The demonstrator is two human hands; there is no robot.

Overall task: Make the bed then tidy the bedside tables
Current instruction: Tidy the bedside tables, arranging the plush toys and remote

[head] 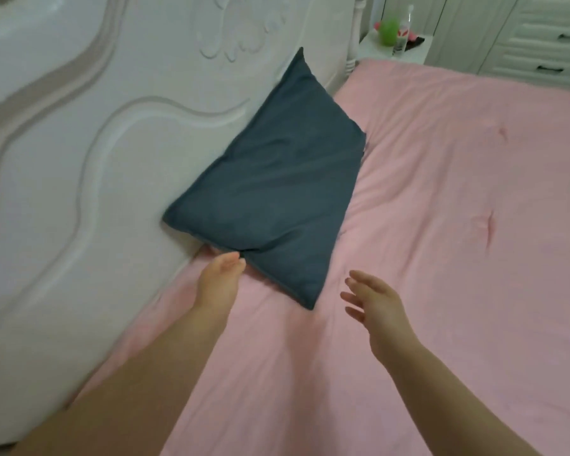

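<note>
A dark blue-grey pillow (273, 185) leans against the white carved headboard (79, 153) on the pink bed cover (441, 225). My left hand (219, 276) pinches the pillow's near edge, where the fabric dents in. Fingers spread, my right hand (372, 302) hovers empty above the pink cover, a short way right of the pillow's lowest corner. The far bedside table (375, 47) stands past the headboard's post at the top.
On the far bedside table stand a green object (388, 31), a clear bottle (403, 34) and a dark flat item (416, 41). A white chest of drawers (540, 34) fills the top right corner. The pink cover stretches smooth to the right.
</note>
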